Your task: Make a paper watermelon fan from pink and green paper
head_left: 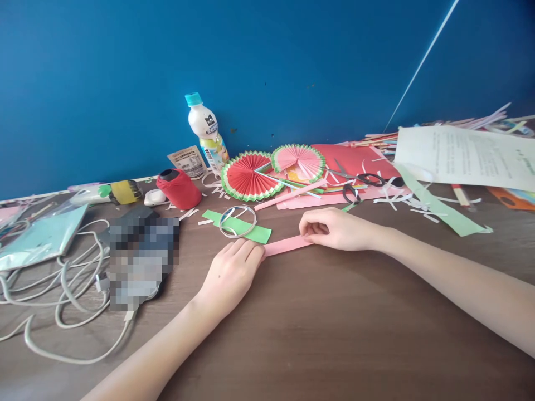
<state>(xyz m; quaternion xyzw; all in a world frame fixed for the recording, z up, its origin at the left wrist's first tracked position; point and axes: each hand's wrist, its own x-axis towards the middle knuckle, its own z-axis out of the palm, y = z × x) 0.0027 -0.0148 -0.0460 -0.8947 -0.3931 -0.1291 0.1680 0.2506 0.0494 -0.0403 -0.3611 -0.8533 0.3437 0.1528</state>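
Observation:
A narrow pink paper strip point(287, 245) lies between my two hands near the middle of the table. My left hand point(234, 268) is closed on its left end, fingers together and pressed down. At the right end, my right hand point(330, 228) pinches the strip between thumb and curled fingers. Just beyond my left hand lies a green paper strip point(259, 233) with a clear tape roll point(238, 222) resting on it. Behind are a red pleated paper fan point(246, 177) with a green and white edge and a smaller pink one point(297, 160).
Scissors point(370, 179) lie among paper scraps at the back right, near a printed sheet point(463, 156). A bottle point(209, 133) and a red thread spool point(179, 190) stand by the blue wall. Cables and a blurred phone point(144, 264) occupy the left side.

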